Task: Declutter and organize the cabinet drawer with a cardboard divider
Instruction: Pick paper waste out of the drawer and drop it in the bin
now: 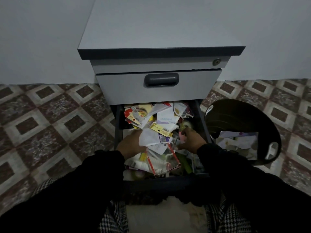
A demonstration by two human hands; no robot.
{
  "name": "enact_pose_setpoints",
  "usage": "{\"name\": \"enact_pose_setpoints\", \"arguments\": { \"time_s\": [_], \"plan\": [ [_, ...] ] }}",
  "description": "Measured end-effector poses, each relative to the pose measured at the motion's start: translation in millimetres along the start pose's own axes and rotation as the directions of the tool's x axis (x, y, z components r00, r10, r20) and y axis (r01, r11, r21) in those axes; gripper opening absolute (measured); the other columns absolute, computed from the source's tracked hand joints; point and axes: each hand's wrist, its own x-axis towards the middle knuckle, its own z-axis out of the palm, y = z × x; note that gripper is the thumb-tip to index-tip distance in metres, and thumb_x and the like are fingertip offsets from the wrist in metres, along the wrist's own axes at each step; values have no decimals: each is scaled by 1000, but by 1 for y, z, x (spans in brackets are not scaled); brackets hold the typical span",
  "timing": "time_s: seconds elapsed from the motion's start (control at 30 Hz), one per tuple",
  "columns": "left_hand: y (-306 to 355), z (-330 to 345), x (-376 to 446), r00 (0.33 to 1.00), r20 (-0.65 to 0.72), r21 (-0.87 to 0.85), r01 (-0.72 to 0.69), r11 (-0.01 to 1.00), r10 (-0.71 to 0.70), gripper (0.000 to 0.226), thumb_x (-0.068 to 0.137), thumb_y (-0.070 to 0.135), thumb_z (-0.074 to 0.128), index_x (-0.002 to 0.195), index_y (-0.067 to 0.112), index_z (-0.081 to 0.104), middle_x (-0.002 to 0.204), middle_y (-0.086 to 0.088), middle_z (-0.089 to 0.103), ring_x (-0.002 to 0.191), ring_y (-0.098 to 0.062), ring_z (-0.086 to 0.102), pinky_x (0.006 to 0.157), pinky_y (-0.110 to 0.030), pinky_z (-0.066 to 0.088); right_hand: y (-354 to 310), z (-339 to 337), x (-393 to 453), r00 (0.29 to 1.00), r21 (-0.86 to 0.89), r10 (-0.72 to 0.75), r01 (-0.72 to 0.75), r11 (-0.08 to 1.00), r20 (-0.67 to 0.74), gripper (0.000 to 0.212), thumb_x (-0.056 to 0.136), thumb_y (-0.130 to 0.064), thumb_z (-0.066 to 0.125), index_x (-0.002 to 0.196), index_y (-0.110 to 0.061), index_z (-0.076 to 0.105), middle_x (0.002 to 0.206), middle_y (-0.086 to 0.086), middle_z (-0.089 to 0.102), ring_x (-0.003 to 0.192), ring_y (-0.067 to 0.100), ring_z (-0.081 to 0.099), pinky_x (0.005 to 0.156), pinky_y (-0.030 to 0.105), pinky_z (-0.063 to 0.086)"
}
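1. My left hand [130, 143] and right hand [191, 140] are bare: no gloves, rings or watch that I can make out in the dim light.
2. Both arms wear long black sleeves [94, 179], loose and plain, ending at the wrists with no visible cuffs, buttons or markings.
3. At the lower edge, my legs show a black-and-white houndstooth fabric [111, 221], finely checked.
4. A pale, cream-coloured cloth [166, 214] lies across my lap between the checked panels.
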Motion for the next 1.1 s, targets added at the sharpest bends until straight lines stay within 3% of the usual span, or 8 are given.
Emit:
{"name": "enact_pose_setpoints", "arguments": {
  "time_s": [0.23, 0.4, 0.5, 0.63, 0.8, 0.93, 1.03, 1.1],
  "plan": [
    [-6, 4, 6, 1000, -9, 39, 9, 999, -8, 122, 42, 74, 53, 145, 12, 30, 140, -12, 40, 127, -28, 42, 102, -34, 37, 6, 1, 6, 999, -9, 19, -19, 1000, 26, 74, 71, -21, 80, 132, -6, 41, 133, 14, 49, 122, 30, 48, 102, 37, 42],
    [-9, 3, 8, 999, -36, 115, 29, 993, -25, 88, 50, 61, 60, 121, 10, 55, 118, -13, 47, 112, -28, 48, 93, -29, 38, 7, 2, 8, 999, -285, 37, -42, 958, -23, 69, 75, -42, 73, 134, -20, 44, 142, 8, 38, 129, 32, 33, 107, 43, 33],
    [-7, 3, 7, 996, -89, 80, 15, 997, -8, 25, 72, 26, 75, 81, 18, 53, 100, -9, 53, 99, -26, 53, 80, -29, 39, 10, 5, 10, 999, -210, 49, -45, 977, 14, 75, 75, -31, 76, 138, -20, 37, 148, 8, 26, 133, 35, 32, 107, 48, 33],
    [-1, 0, 3, 990, -131, 133, -27, 991, 45, 36, 80, 15, 69, 62, 23, 39, 84, -8, 57, 89, -27, 58, 79, -39, 46, 13, 4, 12, 996, -125, 78, -82, 989, -33, 84, 75, -13, 73, 142, -11, 23, 150, 17, 17, 132, 38, 34, 107, 46, 35],
    [-3, -2, 2, 989, -149, 143, 27, 989, -6, 32, 83, 29, 60, 84, -3, 58, 95, -20, 59, 96, -33, 56, 78, -33, 39, 14, -5, 11, 988, -11, 146, -147, 989, -49, 78, 75, -10, 74, 136, -3, 25, 136, 23, 41, 125, 38, 43, 101, 41, 39],
    [6, -4, -1, 954, -296, 153, 4, 988, 42, 17, 84, 21, 57, 82, 7, 47, 76, -10, 54, 80, -33, 58, 64, -33, 38, 12, -5, 9, 984, 9, 172, -172, 985, -43, 71, 79, -11, 69, 134, -3, 25, 130, 23, 49, 121, 39, 48, 96, 40, 41],
    [10, -7, -4, 902, -398, 301, -46, 953, 169, 16, 92, 14, 43, 105, 8, 51, 71, -6, 51, 69, -30, 55, 57, -33, 35, 9, -5, 8, 985, 50, 149, -145, 988, -90, 62, 83, -9, 63, 133, 0, 27, 128, 24, 49, 118, 38, 49, 93, 38, 41],
    [5, -7, -6, 890, -348, 370, -159, 916, 295, 29, 89, 17, 35, 99, 6, 59, 71, -6, 53, 66, -29, 57, 55, -32, 40, 8, -5, 7, 983, 70, 139, -131, 989, -122, 58, 84, -8, 62, 131, 2, 30, 129, 24, 48, 119, 37, 48, 92, 36, 40]
  ]
}}
